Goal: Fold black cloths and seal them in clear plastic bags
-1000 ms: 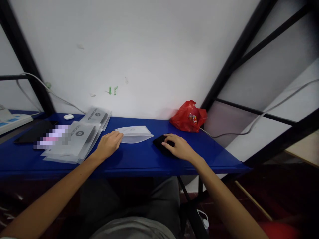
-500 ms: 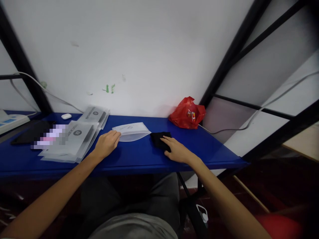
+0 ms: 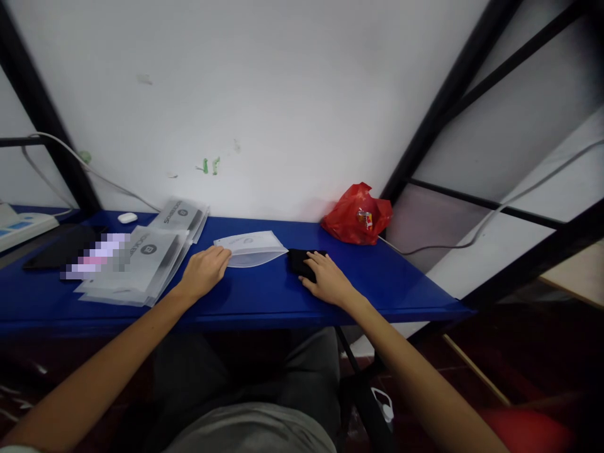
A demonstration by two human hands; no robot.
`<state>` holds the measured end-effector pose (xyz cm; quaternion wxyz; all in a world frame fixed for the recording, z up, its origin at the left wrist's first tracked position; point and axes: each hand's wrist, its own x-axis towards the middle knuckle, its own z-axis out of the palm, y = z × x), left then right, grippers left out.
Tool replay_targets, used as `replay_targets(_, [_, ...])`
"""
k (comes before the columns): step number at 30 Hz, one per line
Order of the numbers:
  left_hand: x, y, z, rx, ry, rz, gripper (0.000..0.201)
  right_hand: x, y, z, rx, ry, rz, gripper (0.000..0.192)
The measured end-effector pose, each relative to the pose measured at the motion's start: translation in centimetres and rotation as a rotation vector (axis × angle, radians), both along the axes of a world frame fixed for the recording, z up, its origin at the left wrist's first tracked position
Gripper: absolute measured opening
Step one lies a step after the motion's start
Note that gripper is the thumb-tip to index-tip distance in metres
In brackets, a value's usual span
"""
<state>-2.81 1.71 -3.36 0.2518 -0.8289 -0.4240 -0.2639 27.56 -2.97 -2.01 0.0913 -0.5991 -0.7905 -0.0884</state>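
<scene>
A translucent zip pouch [image 3: 257, 245] with a grey logo lies on the blue table, its mouth parted toward me. My left hand [image 3: 206, 270] is closed, pinching the pouch's left corner. Just right of the pouch is a small black folded item [image 3: 297, 261], seemingly cloth, close to the pouch's right corner. On top of it rests my right hand [image 3: 328, 280], fingers stretched out and thumb apart at its near edge. The palm and fingers cover the item's right part.
Stacked translucent pouches [image 3: 141, 264] lie at left, with more pouches [image 3: 184, 217] behind. Nearby are a dark tablet-like slab [image 3: 51, 255], a white earbud case [image 3: 127, 218] and a power strip [image 3: 28, 228]. A red plastic bag [image 3: 353, 217] stands at the back right, against the wall.
My right hand has shifted slightly left, lying further over the black item, with the thumb now at its near edge. My left hand keeps its pinch on the pouch.
</scene>
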Motion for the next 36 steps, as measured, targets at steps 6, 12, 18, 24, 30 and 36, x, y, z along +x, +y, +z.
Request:
replay_targets(6, [0.0,0.1,-0.3,-0.022,0.001,0.004,0.026,0.0,0.6,0.0,-0.043,0.049,-0.031,0.048])
replay_targets(12, [0.3,0.0,-0.2,-0.074,0.001,-0.012,0.024,0.8,1.7,-0.2,-0.002,0.043,0.035,0.051])
replay_targets(18, [0.5,-0.3,0.2,-0.095,0.056,0.012,0.024,1.0,2.6,-0.4,-0.035,0.041,0.024,0.051])
replay_targets(24, [1.4,-0.7,0.7,-0.080,0.086,0.114,0.023,0.7,3.1,-0.2,-0.050,0.024,-0.016,0.052])
replay_targets(30, [1.8,-0.4,1.2,-0.105,0.069,0.133,0.024,0.4,1.5,0.0,-0.040,0.185,0.140,0.055])
replay_targets(36, [1.5,-0.1,1.4,-0.131,0.047,0.147,0.025,-1.6,-1.2,1.7,0.073,0.398,0.272,0.061])
